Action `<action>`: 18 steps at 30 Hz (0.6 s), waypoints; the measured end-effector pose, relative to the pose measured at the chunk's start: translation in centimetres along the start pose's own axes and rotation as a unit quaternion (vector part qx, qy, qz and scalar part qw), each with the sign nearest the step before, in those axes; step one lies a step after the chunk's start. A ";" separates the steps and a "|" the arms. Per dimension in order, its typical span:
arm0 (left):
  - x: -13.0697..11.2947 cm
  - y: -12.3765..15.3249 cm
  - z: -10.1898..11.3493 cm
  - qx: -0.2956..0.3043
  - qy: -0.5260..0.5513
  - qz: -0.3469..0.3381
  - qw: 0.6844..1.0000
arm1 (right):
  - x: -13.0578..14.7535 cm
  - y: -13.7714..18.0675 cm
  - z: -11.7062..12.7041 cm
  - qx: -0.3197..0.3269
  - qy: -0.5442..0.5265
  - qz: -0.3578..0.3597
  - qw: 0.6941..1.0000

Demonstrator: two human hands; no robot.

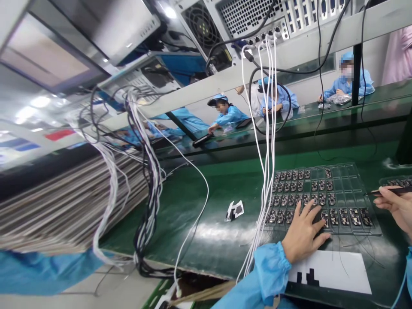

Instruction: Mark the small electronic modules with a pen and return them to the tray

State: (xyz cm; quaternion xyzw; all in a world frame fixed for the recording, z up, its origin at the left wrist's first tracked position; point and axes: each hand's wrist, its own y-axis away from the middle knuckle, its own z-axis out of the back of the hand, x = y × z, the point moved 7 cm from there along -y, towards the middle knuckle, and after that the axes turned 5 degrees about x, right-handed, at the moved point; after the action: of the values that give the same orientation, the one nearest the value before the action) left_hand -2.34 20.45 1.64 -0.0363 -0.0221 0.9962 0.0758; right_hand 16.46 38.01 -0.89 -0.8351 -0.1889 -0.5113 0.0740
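Observation:
My left hand [302, 236] lies with fingers spread over the near edge of a clear plastic tray [350, 186]. Small dark circuit boards [334, 217] with thin wires fill many of the tray's pockets. Some of them are covered by my fingers. At the tray's right side, my right hand [394, 208] grips black tweezers [391, 192], their tip pointing left toward the tray. Beneath my left wrist is a white sheet [341, 270] with black adhesive pieces [311, 278] on it.
White cables [268, 128] hang down across the tray's left side. A small white scrap with black pieces [234, 210] lies on the green table [212, 244]. Part of another tray [399, 182] shows at right. Computer cases [251, 21] stand on the shelf above; several co-workers sit beyond.

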 end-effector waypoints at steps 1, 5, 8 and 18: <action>0.1 0.0 0.2 -0.006 0.011 -0.005 1.000 | 0.0 0.0 0.0 0.001 0.000 0.002 1.000; 2.6 -0.8 1.1 -0.033 0.049 0.070 0.996 | 0.0 -0.1 0.0 0.003 -0.001 0.006 1.000; 4.1 -2.3 1.3 0.001 0.046 0.103 0.994 | 0.0 -0.1 0.0 0.000 0.003 0.004 1.000; 3.4 -7.4 0.6 0.132 -0.011 -0.021 0.991 | 0.0 0.0 -0.1 -0.002 -0.001 -0.002 1.000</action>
State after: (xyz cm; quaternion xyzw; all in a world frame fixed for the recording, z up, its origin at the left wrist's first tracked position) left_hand -4.69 28.22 2.41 -0.0141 0.1081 0.9889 0.1010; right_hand 16.40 38.02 -0.84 -0.8355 -0.1897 -0.5108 0.0707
